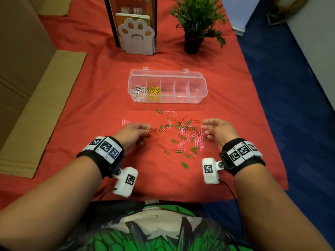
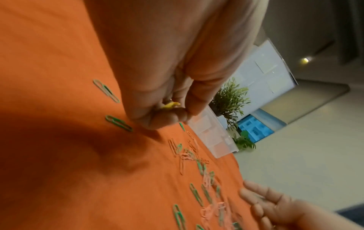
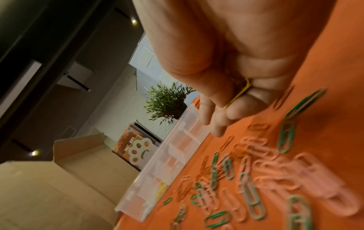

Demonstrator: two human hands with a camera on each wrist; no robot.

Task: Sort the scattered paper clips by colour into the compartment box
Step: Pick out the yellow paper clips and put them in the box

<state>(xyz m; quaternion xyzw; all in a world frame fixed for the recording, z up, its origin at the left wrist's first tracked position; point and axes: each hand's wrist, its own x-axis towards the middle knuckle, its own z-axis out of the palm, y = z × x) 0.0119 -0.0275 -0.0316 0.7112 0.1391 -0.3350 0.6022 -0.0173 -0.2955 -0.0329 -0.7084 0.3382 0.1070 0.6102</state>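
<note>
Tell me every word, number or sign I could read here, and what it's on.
No words or numbers can be read.
Books behind the paw bookend: cover print too blurred.
Wristbands and wrist cameras: black-and-white square codes, no letters.
Shirt: a picture only, no text seen.
Box: no label seen.

A red cloth [image 1: 90, 98] covers the counter. The compartment box [image 1: 196, 98] is clear plastic, holding white clips [image 1: 139, 91] and yellow clips [image 1: 153, 94]. Green clips [image 1: 184, 164] and pink clips [image 1: 181, 143] lie scattered. Black wristbands [image 1: 241, 166] carry black-and-white square-patterned tags. The plant [image 1: 198, 17] is green in a black pot.
</note>
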